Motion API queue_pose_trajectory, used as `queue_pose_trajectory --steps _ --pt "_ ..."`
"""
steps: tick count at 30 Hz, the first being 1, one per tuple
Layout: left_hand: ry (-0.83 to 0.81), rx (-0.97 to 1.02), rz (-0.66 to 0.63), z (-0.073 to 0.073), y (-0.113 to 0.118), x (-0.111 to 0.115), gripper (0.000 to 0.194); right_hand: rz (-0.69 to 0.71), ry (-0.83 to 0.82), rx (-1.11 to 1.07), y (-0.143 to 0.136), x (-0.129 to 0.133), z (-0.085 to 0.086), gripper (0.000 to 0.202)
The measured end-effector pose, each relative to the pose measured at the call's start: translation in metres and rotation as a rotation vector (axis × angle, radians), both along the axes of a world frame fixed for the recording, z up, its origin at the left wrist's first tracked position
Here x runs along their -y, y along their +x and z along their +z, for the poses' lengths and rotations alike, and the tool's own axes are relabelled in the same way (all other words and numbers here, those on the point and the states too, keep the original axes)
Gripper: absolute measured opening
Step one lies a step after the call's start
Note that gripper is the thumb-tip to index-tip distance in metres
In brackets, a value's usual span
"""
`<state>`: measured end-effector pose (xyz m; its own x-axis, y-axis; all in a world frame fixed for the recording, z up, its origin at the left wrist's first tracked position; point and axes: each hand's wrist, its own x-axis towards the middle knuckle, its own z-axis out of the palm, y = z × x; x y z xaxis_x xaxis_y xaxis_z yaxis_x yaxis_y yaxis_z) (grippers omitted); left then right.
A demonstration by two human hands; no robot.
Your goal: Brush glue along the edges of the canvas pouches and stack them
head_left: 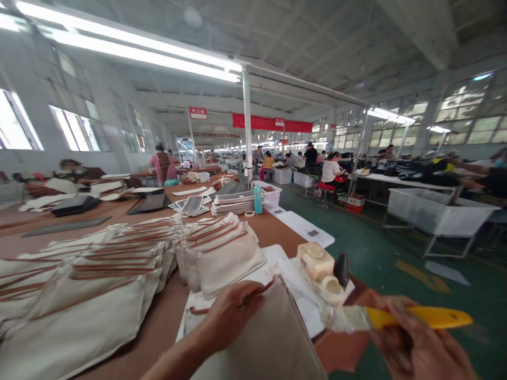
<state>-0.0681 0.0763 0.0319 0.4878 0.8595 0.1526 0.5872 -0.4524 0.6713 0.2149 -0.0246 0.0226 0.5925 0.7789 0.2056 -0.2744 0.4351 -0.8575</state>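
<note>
My left hand (233, 316) grips the upper edge of a beige fabric pouch (273, 338) at the bottom middle, its fingers closed over the brown-trimmed edge. In my right hand (420, 338) is a paintbrush with a yellow handle (431, 316), held above the table's right edge. The brush's pale bristles (336, 319) point left, close to a glue-stained plastic container (317, 261) and its round opening. A dark, pointed object (341, 270) stands just behind that container. White sheets (273, 258) lie under the pouch and container.
Stacks of beige pouches with brown trim (103, 295) cover the left of the brown table (166, 316). Farther back are a teal bottle (258, 199), a tape roll (249, 213) and stacked panels (233, 203). A white bin on a stand (439, 211) is across the green floor; several people work beyond.
</note>
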Motion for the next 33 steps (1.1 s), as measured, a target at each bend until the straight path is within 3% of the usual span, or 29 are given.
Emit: queue_pose_trajectory --steps 2,6,12,15,19,23,26,29,33 --pt "-0.054 0.065 -0.002 0.006 0.005 0.020 0.023 0.050 0.017 -0.126 -0.006 -0.002 0.013 0.029" --pt "-0.175 0.151 -0.014 0.014 0.010 0.045 0.024 0.060 0.111 -0.042 -0.023 0.001 0.032 0.026" --pt "-0.162 0.152 -0.060 0.023 0.015 0.064 0.025 0.129 0.210 0.293 -0.041 -0.013 0.027 0.021" --pt "-0.119 0.132 -0.068 0.024 0.016 0.070 0.024 0.045 0.204 0.451 -0.035 -0.022 0.024 0.024" --pt "-0.103 0.092 -0.055 0.021 0.017 0.073 0.021 -0.066 0.206 0.489 -0.028 -0.019 0.027 0.022" --pt "0.028 0.026 -0.058 0.016 0.015 0.075 0.024 -0.018 0.198 0.664 -0.032 -0.017 0.031 0.024" --pt "0.141 -0.027 -0.055 0.013 0.010 0.077 0.020 -0.069 0.181 0.749 -0.027 -0.020 0.030 0.023" --pt "0.314 -0.064 -0.073 0.014 0.005 0.078 0.017 -0.068 0.162 0.571 -0.014 -0.021 0.027 0.020" --pt "0.687 -0.106 -0.119 0.020 0.006 0.081 0.024 0.034 0.150 0.350 -0.004 -0.022 0.030 0.023"
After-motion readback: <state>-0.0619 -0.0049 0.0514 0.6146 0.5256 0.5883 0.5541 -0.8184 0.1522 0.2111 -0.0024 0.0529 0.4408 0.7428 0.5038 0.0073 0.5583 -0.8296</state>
